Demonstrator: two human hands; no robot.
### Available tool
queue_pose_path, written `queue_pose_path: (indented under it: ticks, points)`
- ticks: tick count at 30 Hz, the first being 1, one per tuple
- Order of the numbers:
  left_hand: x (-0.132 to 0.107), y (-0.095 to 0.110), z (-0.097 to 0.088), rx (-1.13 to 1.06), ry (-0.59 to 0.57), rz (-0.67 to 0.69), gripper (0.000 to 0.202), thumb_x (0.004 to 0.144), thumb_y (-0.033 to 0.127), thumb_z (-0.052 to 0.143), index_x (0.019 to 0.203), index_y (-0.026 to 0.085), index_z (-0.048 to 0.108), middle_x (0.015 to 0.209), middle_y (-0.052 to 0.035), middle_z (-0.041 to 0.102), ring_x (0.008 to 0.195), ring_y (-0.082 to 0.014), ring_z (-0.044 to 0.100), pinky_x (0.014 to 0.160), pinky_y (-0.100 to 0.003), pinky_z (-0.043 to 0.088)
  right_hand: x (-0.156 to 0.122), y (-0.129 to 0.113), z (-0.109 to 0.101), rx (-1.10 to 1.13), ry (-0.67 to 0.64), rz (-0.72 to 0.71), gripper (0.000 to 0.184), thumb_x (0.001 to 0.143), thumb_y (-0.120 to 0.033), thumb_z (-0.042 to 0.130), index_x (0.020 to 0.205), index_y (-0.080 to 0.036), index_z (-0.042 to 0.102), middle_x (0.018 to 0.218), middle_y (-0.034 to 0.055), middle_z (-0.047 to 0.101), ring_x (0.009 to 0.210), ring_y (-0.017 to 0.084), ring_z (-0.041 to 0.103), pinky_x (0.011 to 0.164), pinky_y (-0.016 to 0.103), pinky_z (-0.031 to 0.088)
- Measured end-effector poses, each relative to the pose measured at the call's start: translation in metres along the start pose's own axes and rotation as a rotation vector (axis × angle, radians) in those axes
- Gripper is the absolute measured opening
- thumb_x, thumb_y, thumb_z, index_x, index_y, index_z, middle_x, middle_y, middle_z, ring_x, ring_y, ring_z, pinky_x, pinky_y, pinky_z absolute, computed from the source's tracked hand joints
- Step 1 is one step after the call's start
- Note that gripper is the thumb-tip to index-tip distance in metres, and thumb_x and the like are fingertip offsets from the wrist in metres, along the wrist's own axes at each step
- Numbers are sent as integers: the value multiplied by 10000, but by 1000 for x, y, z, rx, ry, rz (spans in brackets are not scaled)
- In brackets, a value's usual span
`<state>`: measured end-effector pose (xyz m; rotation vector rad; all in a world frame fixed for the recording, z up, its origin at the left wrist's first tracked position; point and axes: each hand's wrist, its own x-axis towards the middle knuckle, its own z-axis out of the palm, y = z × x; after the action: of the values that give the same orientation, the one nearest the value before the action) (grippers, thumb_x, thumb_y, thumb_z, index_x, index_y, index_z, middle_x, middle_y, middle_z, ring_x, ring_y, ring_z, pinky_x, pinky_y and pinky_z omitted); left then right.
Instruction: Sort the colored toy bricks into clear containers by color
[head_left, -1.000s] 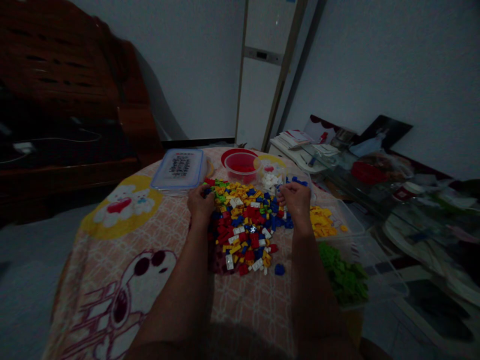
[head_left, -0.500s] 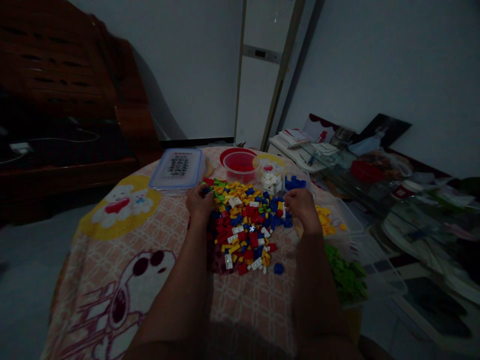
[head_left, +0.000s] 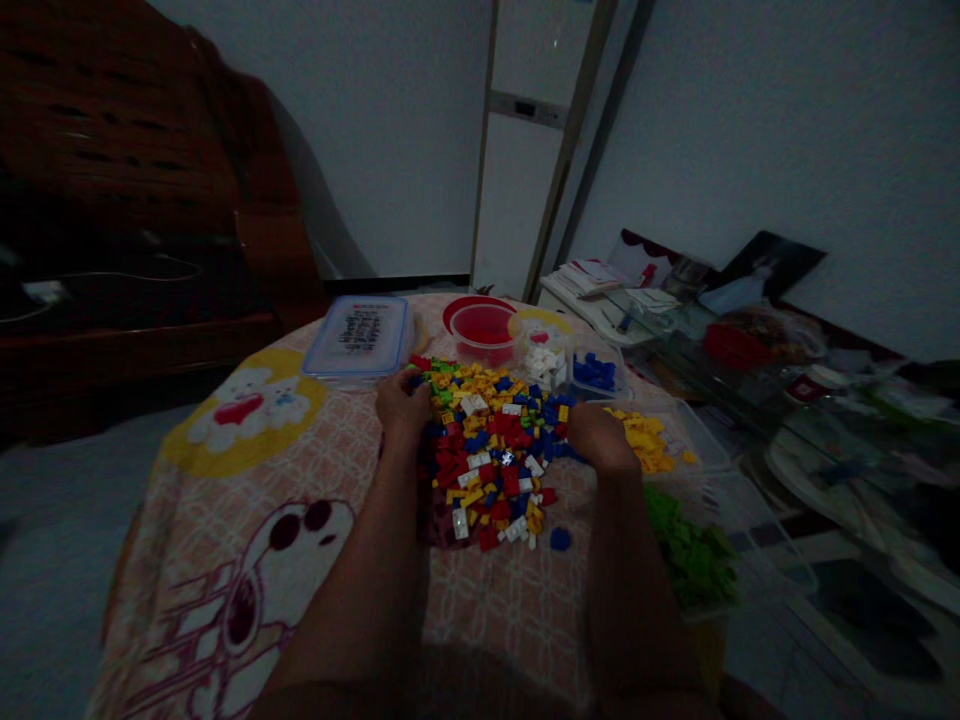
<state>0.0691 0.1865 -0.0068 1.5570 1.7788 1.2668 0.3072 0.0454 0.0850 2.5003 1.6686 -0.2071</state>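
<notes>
A heap of mixed toy building bricks (head_left: 480, 455), in red, yellow, blue, white and green, lies on the patterned tablecloth in front of me. At the heap's far left edge is my left hand (head_left: 403, 408), its fingers curled in by the green and red bricks; what they hold is too dark to make out. On the right side my right hand (head_left: 604, 438) is closed beside the heap's blue bricks, knuckles up, its fingertips hidden. One blue brick (head_left: 559, 539) lies apart near the front.
Clear tubs hold blue bricks (head_left: 596, 371), yellow bricks (head_left: 646, 442) and green bricks (head_left: 691, 550) along the right. White bricks (head_left: 546, 366) are piled behind the heap. A red-bottomed round tub (head_left: 484, 330) and a blue-rimmed lidded box (head_left: 358, 338) stand at the back.
My right hand has lowered and turned, moving from above the heap's edge down beside the blue bricks. The left hand stays at the left edge with little change.
</notes>
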Motion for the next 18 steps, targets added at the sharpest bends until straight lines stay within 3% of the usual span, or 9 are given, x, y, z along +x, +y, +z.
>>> queue_pose_path:
  ticks: [7, 12, 15, 18]
  points:
    - [0, -2, 3, -12, 12, 4, 349, 742, 233, 649, 1072, 185, 751, 977, -47, 695, 901, -203, 623, 930, -344, 500, 5, 1, 7, -28, -35, -67, 339, 882, -134, 537, 1175, -111, 705, 1158, 226, 709, 1099, 244, 673, 880, 277, 473]
    - [1, -3, 4, -18, 18, -2, 344, 735, 233, 650, 1060, 186, 753, 953, -49, 694, 895, -207, 622, 923, -352, 506, 12, 2, 9, 199, -44, -218, 260, 798, -76, 569, 961, -125, 767, 995, 126, 756, 960, 209, 685, 807, 249, 466]
    - [1, -3, 4, -24, 19, -3, 343, 728, 236, 653, 1053, 190, 751, 946, -45, 691, 898, -212, 616, 928, -365, 505, 12, 4, 4, 415, 24, -275, 284, 792, -78, 563, 971, -152, 771, 955, 61, 758, 899, 176, 680, 785, 231, 471]
    - [1, -3, 4, -32, 21, 1, 331, 726, 242, 653, 1039, 193, 750, 944, -42, 685, 895, -212, 614, 919, -366, 508, 8, 9, -3, 517, 149, -301, 325, 837, -110, 525, 1053, -168, 760, 1025, 54, 757, 932, 173, 675, 827, 245, 477]
